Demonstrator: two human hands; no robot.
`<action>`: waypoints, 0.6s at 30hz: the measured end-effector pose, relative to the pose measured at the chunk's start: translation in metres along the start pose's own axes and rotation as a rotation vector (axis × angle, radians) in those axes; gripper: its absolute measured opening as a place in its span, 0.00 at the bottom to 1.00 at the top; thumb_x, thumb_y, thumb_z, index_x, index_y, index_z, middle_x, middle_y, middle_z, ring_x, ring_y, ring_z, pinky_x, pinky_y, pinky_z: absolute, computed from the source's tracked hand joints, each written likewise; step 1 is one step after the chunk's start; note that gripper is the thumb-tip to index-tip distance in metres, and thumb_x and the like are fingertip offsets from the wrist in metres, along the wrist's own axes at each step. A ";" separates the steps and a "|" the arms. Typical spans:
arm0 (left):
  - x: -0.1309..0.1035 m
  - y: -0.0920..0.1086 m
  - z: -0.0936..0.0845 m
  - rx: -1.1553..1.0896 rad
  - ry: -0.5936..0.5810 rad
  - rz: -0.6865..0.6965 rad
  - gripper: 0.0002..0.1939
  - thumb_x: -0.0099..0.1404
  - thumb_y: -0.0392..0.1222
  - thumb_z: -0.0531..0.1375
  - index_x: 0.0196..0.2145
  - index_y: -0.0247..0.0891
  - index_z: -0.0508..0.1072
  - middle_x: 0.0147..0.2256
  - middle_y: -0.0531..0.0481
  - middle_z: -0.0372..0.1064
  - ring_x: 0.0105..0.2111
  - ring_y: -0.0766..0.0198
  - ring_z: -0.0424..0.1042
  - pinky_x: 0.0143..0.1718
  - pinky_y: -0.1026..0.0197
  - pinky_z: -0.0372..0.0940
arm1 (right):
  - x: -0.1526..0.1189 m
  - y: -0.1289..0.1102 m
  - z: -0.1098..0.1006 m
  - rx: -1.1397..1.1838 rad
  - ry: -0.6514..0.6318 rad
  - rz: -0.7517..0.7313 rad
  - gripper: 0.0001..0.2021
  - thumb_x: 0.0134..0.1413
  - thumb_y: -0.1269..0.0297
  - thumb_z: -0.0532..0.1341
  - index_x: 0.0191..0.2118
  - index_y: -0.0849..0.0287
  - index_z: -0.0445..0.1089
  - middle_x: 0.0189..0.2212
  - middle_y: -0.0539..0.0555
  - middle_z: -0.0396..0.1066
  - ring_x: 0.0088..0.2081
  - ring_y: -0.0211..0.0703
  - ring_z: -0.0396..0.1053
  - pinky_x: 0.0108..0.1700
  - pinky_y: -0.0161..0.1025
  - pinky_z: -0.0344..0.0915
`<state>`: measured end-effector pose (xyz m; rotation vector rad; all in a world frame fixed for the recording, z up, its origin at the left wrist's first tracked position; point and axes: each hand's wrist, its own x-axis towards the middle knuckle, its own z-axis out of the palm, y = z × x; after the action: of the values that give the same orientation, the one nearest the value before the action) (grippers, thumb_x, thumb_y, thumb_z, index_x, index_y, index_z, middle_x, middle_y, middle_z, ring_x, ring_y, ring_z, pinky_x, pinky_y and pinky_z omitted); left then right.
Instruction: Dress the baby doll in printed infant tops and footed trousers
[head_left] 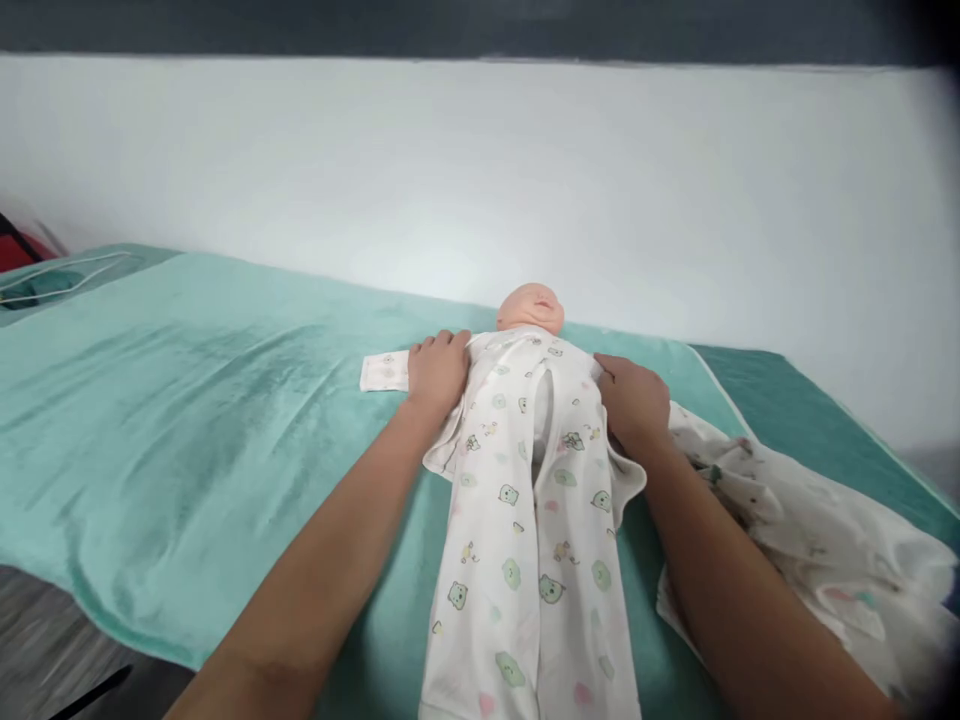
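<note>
A baby doll (531,306) lies on its back, its head toward the wall. White baby pants (517,530) with green bear prints are spread lengthwise over its body, with an open slit at the crotch. My left hand (439,372) is closed at the left end of the waist, fingers curled around the edge beside the doll's sleeve (385,371). On the other side, my right hand (636,402) is closed on the right end of the waist, thumb against the cloth. The doll's legs and most of its torso are hidden under the pants.
A light teal blanket (187,400) covers the table, with a darker green cover (780,400) showing at the right. A crumpled white printed cloth (817,530) lies beside my right forearm. Behind stands a white wall (450,170). A white cord (67,265) is at far left.
</note>
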<state>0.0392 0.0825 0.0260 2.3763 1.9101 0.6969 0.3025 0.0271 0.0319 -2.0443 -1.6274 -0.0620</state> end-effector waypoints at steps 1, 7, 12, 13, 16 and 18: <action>0.001 -0.004 -0.002 0.013 -0.022 -0.028 0.19 0.72 0.39 0.47 0.54 0.45 0.71 0.47 0.42 0.73 0.49 0.51 0.71 0.50 0.51 0.61 | 0.003 0.006 -0.002 -0.052 -0.026 0.047 0.23 0.58 0.68 0.49 0.52 0.59 0.76 0.53 0.63 0.74 0.55 0.61 0.70 0.58 0.60 0.61; 0.006 -0.020 -0.003 -0.032 -0.042 -0.202 0.18 0.70 0.39 0.49 0.50 0.45 0.73 0.48 0.43 0.74 0.49 0.50 0.73 0.49 0.50 0.61 | 0.008 0.001 -0.024 0.009 0.001 0.053 0.25 0.52 0.71 0.53 0.55 0.58 0.74 0.57 0.61 0.71 0.59 0.59 0.67 0.60 0.57 0.62; 0.008 -0.019 0.001 -0.074 -0.044 -0.222 0.18 0.69 0.40 0.49 0.51 0.46 0.73 0.50 0.44 0.74 0.50 0.51 0.72 0.51 0.49 0.61 | 0.002 -0.087 -0.036 0.265 -0.041 -0.254 0.21 0.58 0.65 0.54 0.56 0.56 0.70 0.55 0.57 0.72 0.55 0.53 0.69 0.59 0.51 0.64; 0.008 -0.020 0.001 -0.082 -0.047 -0.226 0.18 0.69 0.40 0.49 0.51 0.46 0.73 0.50 0.44 0.74 0.51 0.51 0.72 0.52 0.49 0.60 | 0.003 -0.108 -0.034 0.230 -0.157 -0.350 0.21 0.59 0.66 0.53 0.57 0.56 0.70 0.55 0.57 0.72 0.55 0.52 0.69 0.59 0.51 0.64; 0.009 -0.024 -0.001 -0.106 -0.057 -0.237 0.18 0.70 0.43 0.49 0.52 0.47 0.72 0.50 0.44 0.75 0.51 0.50 0.72 0.51 0.49 0.61 | 0.010 -0.156 -0.016 -0.108 -0.411 -0.545 0.18 0.59 0.69 0.53 0.54 0.61 0.70 0.51 0.62 0.73 0.52 0.56 0.70 0.52 0.51 0.67; 0.010 -0.026 -0.002 -0.123 -0.068 -0.264 0.18 0.69 0.45 0.50 0.52 0.47 0.72 0.49 0.44 0.75 0.50 0.49 0.73 0.50 0.50 0.62 | 0.018 -0.175 0.000 -0.205 -0.463 -0.569 0.14 0.56 0.71 0.56 0.46 0.63 0.73 0.44 0.63 0.74 0.46 0.59 0.72 0.46 0.51 0.68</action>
<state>0.0160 0.0975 0.0235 2.0004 2.0359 0.6813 0.1467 0.0675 0.1021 -1.7495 -2.5500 0.0519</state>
